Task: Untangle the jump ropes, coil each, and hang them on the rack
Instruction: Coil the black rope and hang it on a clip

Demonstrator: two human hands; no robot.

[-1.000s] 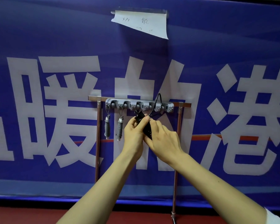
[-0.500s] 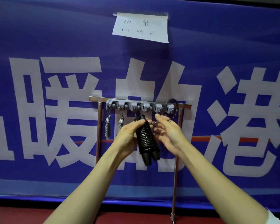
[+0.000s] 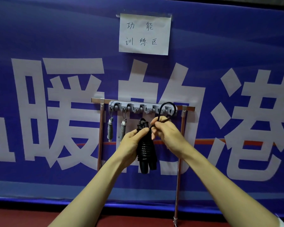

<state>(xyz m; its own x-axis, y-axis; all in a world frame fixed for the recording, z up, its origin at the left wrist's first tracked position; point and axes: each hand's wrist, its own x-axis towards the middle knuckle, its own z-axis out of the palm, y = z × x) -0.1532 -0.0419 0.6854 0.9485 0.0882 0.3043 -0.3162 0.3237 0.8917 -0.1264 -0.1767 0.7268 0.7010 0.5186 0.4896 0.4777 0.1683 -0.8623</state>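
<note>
Presently two grey ropes (image 3: 110, 131) hang at the rack's (image 3: 138, 107) left end; left hand (image 3: 131, 145) grips the coiled black rope (image 3: 145, 149), right fingers (image 3: 156, 127) pinch its unhung loop (image 3: 168, 103).

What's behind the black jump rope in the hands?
The blue banner with its big white letters. The black jump rope hides the part straight behind it, and its loop crosses the right end of the grey hook rack.
</note>
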